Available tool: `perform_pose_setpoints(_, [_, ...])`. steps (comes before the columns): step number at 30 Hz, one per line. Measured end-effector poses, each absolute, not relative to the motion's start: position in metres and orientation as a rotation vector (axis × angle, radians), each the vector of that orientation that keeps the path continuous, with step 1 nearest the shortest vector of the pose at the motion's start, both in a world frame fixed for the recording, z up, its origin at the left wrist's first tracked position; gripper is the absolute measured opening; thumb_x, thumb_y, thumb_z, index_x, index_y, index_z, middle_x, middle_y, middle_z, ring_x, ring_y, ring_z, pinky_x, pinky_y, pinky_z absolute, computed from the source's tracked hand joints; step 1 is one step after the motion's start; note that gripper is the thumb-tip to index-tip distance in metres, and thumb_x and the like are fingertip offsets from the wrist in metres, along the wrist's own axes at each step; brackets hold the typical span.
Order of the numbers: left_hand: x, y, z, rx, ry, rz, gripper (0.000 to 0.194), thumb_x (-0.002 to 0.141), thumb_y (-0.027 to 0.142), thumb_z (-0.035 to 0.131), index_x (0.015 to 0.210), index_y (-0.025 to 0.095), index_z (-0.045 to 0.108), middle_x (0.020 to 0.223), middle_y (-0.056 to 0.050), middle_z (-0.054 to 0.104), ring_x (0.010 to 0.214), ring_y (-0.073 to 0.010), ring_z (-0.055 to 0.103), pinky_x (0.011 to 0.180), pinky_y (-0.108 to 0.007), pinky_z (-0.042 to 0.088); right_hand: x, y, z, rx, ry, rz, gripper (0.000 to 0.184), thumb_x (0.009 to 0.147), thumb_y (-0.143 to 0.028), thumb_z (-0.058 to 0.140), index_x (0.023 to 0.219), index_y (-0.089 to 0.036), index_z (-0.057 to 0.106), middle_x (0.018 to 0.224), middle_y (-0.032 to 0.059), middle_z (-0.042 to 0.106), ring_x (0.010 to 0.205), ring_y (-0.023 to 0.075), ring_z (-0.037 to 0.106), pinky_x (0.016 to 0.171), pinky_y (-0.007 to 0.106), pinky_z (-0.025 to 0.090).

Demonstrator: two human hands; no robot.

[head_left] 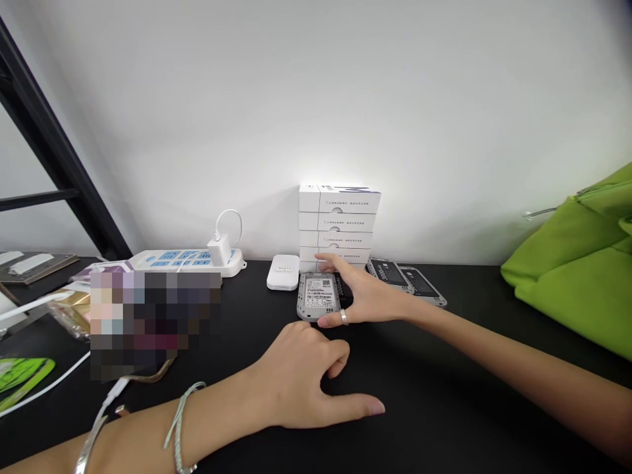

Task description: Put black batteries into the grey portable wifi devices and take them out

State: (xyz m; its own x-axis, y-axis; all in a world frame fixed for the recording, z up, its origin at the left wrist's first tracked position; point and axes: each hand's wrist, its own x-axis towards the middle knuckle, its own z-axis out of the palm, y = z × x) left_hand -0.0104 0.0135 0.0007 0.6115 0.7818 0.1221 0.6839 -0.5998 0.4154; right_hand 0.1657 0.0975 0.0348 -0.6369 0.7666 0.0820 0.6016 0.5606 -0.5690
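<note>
My right hand [368, 296], with a ring on one finger, spans a grey pocket-sized device [316, 296] with a white barcode label and appears to grip it from the right. This device lies on the black tabletop [444, 395], just in front of a stack of white boxes [338, 224]. My left hand [301, 375] rests on the tabletop below it, fingers curled and thumb stretched out, holding nothing. Two similar grey devices [407, 280] with dark backs lie to the right of my right hand.
A small white box [283, 272] stands left of the stack. Behind it lies a power strip [187, 261] with a white charger [220, 250]. A green bag [573, 263] bulges in at right. A pixelated patch [155, 326] hides items at left, near papers and cables.
</note>
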Motion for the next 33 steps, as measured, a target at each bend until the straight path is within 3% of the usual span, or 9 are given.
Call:
perform_pose_setpoints(8, [-0.008, 0.012, 0.004, 2.403, 1.339, 0.567, 0.057, 0.079, 0.069, 0.056, 0.058, 0.019, 0.041, 0.046, 0.006, 0.043, 0.043, -0.0099, 0.037, 0.050, -0.026, 0.025, 0.222, 0.064, 0.026, -1.130, -2.282, 0.757, 0.102, 0.064, -0.050, 0.082, 0.145, -0.038, 0.021, 0.147, 0.0072, 0.041, 0.138, 0.0341, 0.037, 0.111, 0.054, 0.034])
perform_pose_setpoints(14, [-0.008, 0.013, 0.004, 2.479, 1.203, 0.581, 0.058, 0.067, 0.071, 0.068, 0.063, 0.020, 0.043, 0.050, 0.008, 0.045, 0.044, -0.0086, 0.039, 0.048, -0.025, 0.024, 0.231, 0.028, 0.007, -1.210, -2.325, 0.852, 0.105, 0.061, -0.055, 0.082, 0.145, -0.036, 0.024, 0.148, 0.0070, 0.039, 0.135, 0.0357, 0.039, 0.110, 0.053, 0.036])
perform_pose_setpoints(19, [-0.008, 0.014, 0.001, 2.505, 1.191, 0.571, 0.057, 0.067, 0.067, 0.071, 0.061, 0.019, 0.039, 0.050, 0.009, 0.043, 0.043, -0.0076, 0.036, 0.047, -0.025, 0.024, 0.230, 0.026, 0.006, -1.186, -2.403, 0.813, 0.108, 0.061, -0.061, 0.080, 0.148, -0.033, 0.022, 0.148, 0.0100, 0.038, 0.132, 0.0388, 0.038, 0.107, 0.057, 0.037])
perform_pose_setpoints(23, [-0.008, 0.014, 0.002, 2.518, 1.186, 0.564, 0.056, 0.068, 0.067, 0.070, 0.063, 0.019, 0.041, 0.050, 0.009, 0.043, 0.043, -0.0079, 0.037, 0.048, -0.025, 0.024, 0.230, 0.048, 0.021, -1.182, -2.378, 0.591, 0.069, 0.085, -0.061, 0.057, 0.142, -0.032, 0.032, 0.139, 0.0093, 0.053, 0.127, 0.0361, 0.044, 0.107, 0.060, 0.031])
perform_pose_setpoints(25, [-0.008, 0.015, 0.003, 2.517, 1.182, 0.560, 0.057, 0.068, 0.067, 0.071, 0.062, 0.019, 0.040, 0.050, 0.009, 0.043, 0.043, -0.0078, 0.036, 0.048, -0.024, 0.024, 0.226, 0.065, 0.031, -1.243, -2.435, 0.431, 0.059, 0.087, -0.059, 0.053, 0.137, -0.030, 0.039, 0.137, 0.0090, 0.055, 0.124, 0.0364, 0.046, 0.104, 0.059, 0.034])
perform_pose_setpoints(28, [-0.008, 0.014, 0.004, 2.511, 1.178, 0.549, 0.057, 0.068, 0.066, 0.070, 0.062, 0.019, 0.038, 0.050, 0.008, 0.042, 0.043, -0.0077, 0.035, 0.048, -0.025, 0.023, 0.218, 0.092, 0.040, -1.307, -2.592, 0.336, 0.067, 0.082, -0.058, 0.059, 0.138, -0.025, 0.040, 0.138, 0.0128, 0.052, 0.119, 0.0385, 0.047, 0.098, 0.057, 0.040])
perform_pose_setpoints(33, [-0.008, 0.014, 0.004, 2.508, 1.168, 0.549, 0.058, 0.068, 0.067, 0.070, 0.062, 0.019, 0.038, 0.050, 0.008, 0.042, 0.043, -0.0078, 0.034, 0.047, -0.025, 0.022, 0.203, 0.114, 0.043, -1.307, -2.650, 0.360, 0.077, 0.073, -0.055, 0.069, 0.136, -0.022, 0.040, 0.126, 0.0146, 0.059, 0.113, 0.0394, 0.054, 0.095, 0.057, 0.041])
